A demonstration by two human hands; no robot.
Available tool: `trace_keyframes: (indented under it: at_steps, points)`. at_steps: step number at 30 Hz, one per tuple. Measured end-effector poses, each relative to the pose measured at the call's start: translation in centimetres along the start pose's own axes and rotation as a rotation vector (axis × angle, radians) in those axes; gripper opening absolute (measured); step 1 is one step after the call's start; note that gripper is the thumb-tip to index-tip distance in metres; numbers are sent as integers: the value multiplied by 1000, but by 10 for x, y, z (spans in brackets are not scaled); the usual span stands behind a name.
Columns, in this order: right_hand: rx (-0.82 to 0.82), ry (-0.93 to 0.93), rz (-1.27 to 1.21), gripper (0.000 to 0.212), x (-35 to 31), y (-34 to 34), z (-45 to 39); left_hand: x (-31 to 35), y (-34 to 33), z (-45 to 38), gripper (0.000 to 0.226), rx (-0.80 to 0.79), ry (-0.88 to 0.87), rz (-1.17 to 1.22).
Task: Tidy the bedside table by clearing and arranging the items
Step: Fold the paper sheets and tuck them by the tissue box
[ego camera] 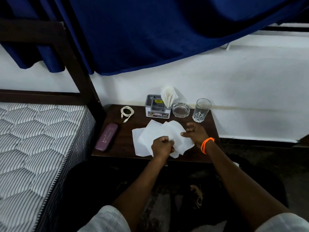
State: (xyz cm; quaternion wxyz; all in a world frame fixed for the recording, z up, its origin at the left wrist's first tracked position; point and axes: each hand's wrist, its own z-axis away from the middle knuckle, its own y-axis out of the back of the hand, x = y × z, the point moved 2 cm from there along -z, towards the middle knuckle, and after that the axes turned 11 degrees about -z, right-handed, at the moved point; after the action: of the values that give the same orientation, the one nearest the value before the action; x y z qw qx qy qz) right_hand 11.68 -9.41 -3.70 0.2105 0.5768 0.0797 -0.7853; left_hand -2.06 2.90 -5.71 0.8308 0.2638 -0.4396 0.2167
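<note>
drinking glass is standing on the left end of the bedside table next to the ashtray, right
Not quite: the head view shows the drinking glass standing at the right end of the bedside table, not the left. It is next to the ashtray, as you said.

Dark wooden bedside table beside a mattress. Left hand grips loose white tissues at the front edge; right hand, fingers relaxed, rests on them. Behind: coiled white cable, tissue holder, glass ashtray, empty tumbler. Purple case lies at left
</note>
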Motion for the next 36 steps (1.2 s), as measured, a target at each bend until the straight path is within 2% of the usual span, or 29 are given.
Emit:
trace_keyframes:
  at_steps: [3,5,7,10,12,17,24,27,30,33,36]
  points:
    - [-11,-87,-17,79,4,7,-4,-10,-11,17,25,9,-48,-26]
    - [-33,-102,21,85,13,13,-13,-19,-15,21,22,8,-56,-20]
    - [-48,-85,72,75,14,16,-13,-23,-14,25,21,7,-33,-16]
    - [-34,-10,148,41,5,15,-6,-29,-11,25,24,20,22,43]
    - [-27,28,179,30,3,10,-6,-28,-7,27,28,39,54,76]
    - [8,78,231,30,-5,-11,-12,-23,8,22,20,115,66,88]
    - [78,15,392,26,3,-38,-12,2,42,-9,12,265,-13,-125]
    - [123,33,490,34,15,-44,-11,-5,48,-24,32,238,19,-281]
    - [127,37,538,60,22,-53,-9,-12,48,-26,50,208,-20,-428]
    - [126,20,513,78,20,-59,-7,-8,44,-23,49,174,-83,-536]
    - [121,-16,388,75,16,-59,-10,-5,42,-20,39,152,-114,-589]
